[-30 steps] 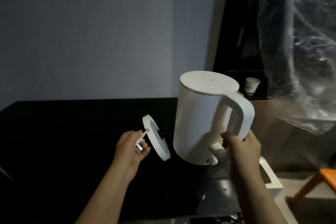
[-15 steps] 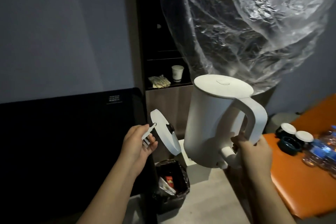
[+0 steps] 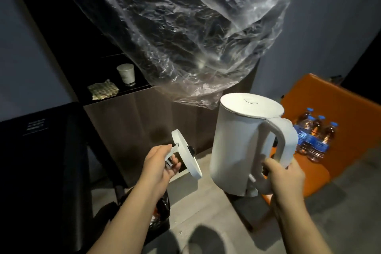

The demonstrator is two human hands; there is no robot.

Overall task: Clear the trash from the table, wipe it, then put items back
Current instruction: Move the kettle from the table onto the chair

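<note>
Kettle's (image 3: 237,146) off the dark bench (image 3: 41,150) and in the air — right hand (image 3: 282,177) curled round its handle (image 3: 285,140), left hand (image 3: 158,163) pinching the plug (image 3: 170,156) with the round base (image 3: 186,154) tilted beside it — likely bound for the orange seat (image 3: 340,99) by the water bottles (image 3: 315,136), so clearing's underway, wiping and returning yet to come.

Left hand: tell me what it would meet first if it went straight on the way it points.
The left hand, holding the kettle base and its plug, points forward and up. Past the base it carries, the cabinet front looks first in line, though depth is unclear; the kettle lies to the right.
</note>
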